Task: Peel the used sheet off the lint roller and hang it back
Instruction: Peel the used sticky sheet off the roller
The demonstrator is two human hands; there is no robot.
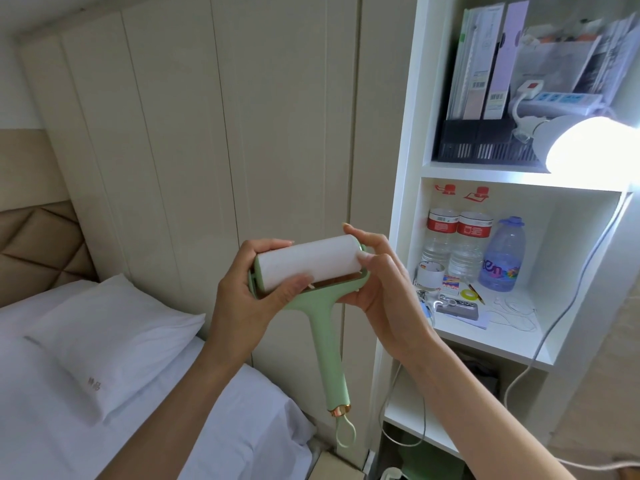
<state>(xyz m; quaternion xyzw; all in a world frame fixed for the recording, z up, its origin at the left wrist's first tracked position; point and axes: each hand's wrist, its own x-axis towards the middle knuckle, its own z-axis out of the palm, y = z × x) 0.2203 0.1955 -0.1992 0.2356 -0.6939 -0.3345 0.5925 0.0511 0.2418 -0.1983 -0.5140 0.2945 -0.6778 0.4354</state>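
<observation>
A pale green lint roller [323,344] is held up in front of me, its white paper roll [308,261] on top and its handle pointing down, ending in a gold ring and a green hanging loop [345,433]. My left hand [249,299] grips the roll's left end, thumb across the lower front of the paper. My right hand [381,278] holds the right end of the frame, thumb tip on the roll's right edge. No loose sheet edge is visible.
A white shelf unit [485,174] stands at right, holding water bottles [453,244], small items, file boxes and a lit lamp [588,147]. A bed with a white pillow [104,334] lies at lower left. Cream wall panels [207,133] are behind the roller.
</observation>
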